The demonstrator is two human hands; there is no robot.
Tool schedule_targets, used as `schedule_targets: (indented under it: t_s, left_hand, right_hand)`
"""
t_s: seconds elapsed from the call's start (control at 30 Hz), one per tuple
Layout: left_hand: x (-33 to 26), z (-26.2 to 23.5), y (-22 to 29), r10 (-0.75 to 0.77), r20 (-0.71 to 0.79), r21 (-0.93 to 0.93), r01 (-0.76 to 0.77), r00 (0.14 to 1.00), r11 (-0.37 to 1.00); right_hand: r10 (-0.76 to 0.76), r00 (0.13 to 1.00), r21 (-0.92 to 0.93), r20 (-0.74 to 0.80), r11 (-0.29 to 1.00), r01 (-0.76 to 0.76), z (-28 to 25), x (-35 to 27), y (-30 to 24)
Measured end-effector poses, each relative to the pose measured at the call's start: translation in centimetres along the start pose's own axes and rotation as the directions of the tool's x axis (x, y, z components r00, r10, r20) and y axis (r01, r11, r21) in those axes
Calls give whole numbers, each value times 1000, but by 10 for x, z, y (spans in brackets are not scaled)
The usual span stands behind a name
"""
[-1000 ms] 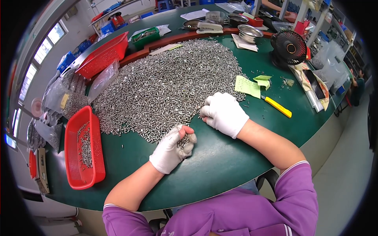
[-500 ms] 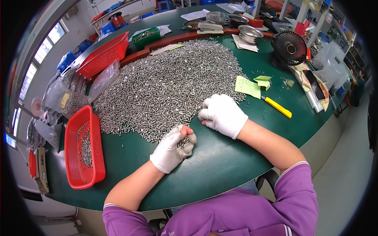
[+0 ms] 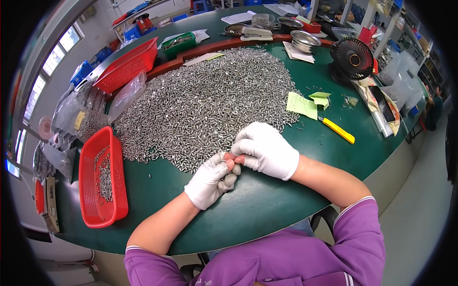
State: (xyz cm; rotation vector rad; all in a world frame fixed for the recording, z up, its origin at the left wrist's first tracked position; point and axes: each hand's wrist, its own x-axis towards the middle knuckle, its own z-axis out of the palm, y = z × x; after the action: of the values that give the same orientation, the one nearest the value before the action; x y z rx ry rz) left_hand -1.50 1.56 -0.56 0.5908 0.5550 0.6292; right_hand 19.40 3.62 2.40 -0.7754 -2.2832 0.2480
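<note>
A wide heap of small silvery metal pins (image 3: 205, 105) covers the middle of the green table (image 3: 267, 209). Just in front of its near edge, my left hand (image 3: 207, 183), in a white glove with bare fingertips, is curled closed, palm up. Metal pins showed in its palm a moment earlier; the curled fingers now mostly hide them. My right hand (image 3: 269, 151), gloved the same way, pinches with thumb and forefinger against the left fingertips. Whatever sits between the touching fingertips is too small to make out.
A red basket (image 3: 121, 202) with some pins stands at the left, another red basket (image 3: 125, 66) behind it. To the right lie a yellow cutter knife (image 3: 338, 130), green paper (image 3: 301, 105) and a phone (image 3: 381, 103); a black fan (image 3: 353, 59) stands farther back.
My right hand has moved left and nearer from the heap's edge, and its fingertips now meet the left ones. The left fingers have shifted slightly, covering the pins in the palm.
</note>
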Motion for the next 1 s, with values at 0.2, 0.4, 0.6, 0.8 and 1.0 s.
schedule_targets:
  t_s: [0.2, 0.4, 0.6, 0.8, 1.0]
  left_hand:
    - [-1, -1, -1, 45, 0, -6, -45, 999, 999]
    - [-2, -1, -1, 22, -57, -12, -22, 998, 1000]
    - [-3, 3, 2, 39, -30, -36, -40, 999, 999]
    - [-1, -2, -2, 48, -38, 3, -48, 998, 999]
    - [-1, 2, -2, 44, -7, 21, -44, 999, 999]
  right_hand:
    - [127, 991, -115, -34, 985, -130, -5, 0, 11]
    - [199, 980, -356, -17, 915, -192, -1, -5, 30]
    - [180, 980, -347, 89, 927, -139, 1, -3, 26]
    - [155, 985, -192, 80, 972, -138, 4, -1, 15]
    - [4, 1000, -66, -11, 998, -4, 3, -1, 0]
